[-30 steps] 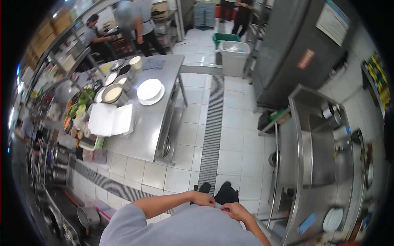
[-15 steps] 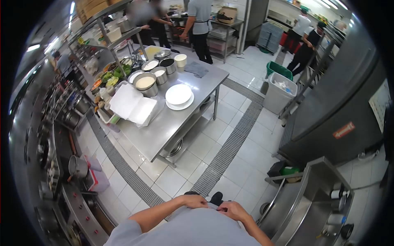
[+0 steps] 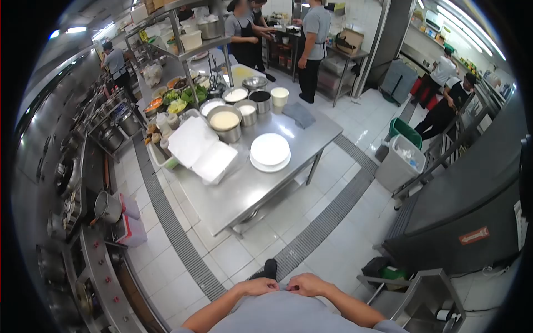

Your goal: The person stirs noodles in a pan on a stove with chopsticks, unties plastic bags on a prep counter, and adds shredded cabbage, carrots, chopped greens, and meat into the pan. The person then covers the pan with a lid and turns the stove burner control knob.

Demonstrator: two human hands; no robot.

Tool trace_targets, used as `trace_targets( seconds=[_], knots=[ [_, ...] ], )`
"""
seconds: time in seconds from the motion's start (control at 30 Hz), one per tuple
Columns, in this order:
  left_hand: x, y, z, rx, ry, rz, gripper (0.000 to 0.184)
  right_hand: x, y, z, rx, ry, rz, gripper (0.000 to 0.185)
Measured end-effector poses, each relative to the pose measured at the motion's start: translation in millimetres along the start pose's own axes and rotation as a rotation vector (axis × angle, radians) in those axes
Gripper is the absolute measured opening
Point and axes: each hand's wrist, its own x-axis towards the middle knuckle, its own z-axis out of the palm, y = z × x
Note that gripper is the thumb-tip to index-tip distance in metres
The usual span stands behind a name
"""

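Observation:
At the waist of the grey shirt (image 3: pixel 288 315), low in the head view, my left hand (image 3: pixel 260 286) is closed with its fingertips bent in at the front of the cloth. Close to its right, my right hand (image 3: pixel 308 284) pinches at the same spot, with a small gap between the two. What the fingertips hold is too small to make out; it may be the shirt's edge. A black shoe (image 3: pixel 270 268) shows just beyond the hands. Ahead stands a steel table (image 3: pixel 244 200) bearing white plates (image 3: pixel 270 150), a white foam box (image 3: pixel 202 147) and metal pots (image 3: pixel 224 125).
Stoves with red knobs (image 3: pixel 105 280) line the left. A steel sink (image 3: pixel 427 297) and a dark fridge (image 3: pixel 461 205) stand at the right, with a grey bin (image 3: pixel 401 164) beyond. Floor drains cross the tiles. Several people stand farther back.
The view has swung to the right across the frames, so the table now lies nearer the middle and the sink is lower right. Both hands stay together at the shirt; the feet have shifted.

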Motion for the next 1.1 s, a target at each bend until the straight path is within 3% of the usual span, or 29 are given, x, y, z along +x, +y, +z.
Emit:
trace_targets(
  seconds=[0.2, 0.53, 0.67, 0.97, 1.0, 1.1],
  knots=[
    [33.0, 5.1, -41.8, 0.031, -0.118, 0.055, 0.041, 13.6, 16.3, -26.6, -0.039, -0.018, 0.084, 0.02],
    [94.3, 21.5, -82.6, 0.033, -0.18, 0.106, 0.038, 17.5, 56.5, -78.4, 0.046, 0.12, -0.008, 0.023],
    [126.5, 59.6, -95.9, 0.031, -0.161, 0.034, 0.039, 14.8, 85.2, -117.6, 0.033, 0.165, -0.016, 0.017],
    [216.0, 136.8, -116.6, -0.056, -0.052, 0.085, 0.036, -15.0, 160.0, -222.3, 0.057, 0.166, -0.073, 0.017],
    [220.4, 148.8, -114.8, -0.192, 0.026, 0.092, 0.043, -18.4, 169.6, -225.3, 0.069, 0.254, -0.077, 0.016],
    [236.8, 185.8, -130.1, -0.108, 0.115, -0.012, 0.047, -31.0, 186.0, -235.6, 0.079, 0.424, -0.037, 0.014]
  ],
)
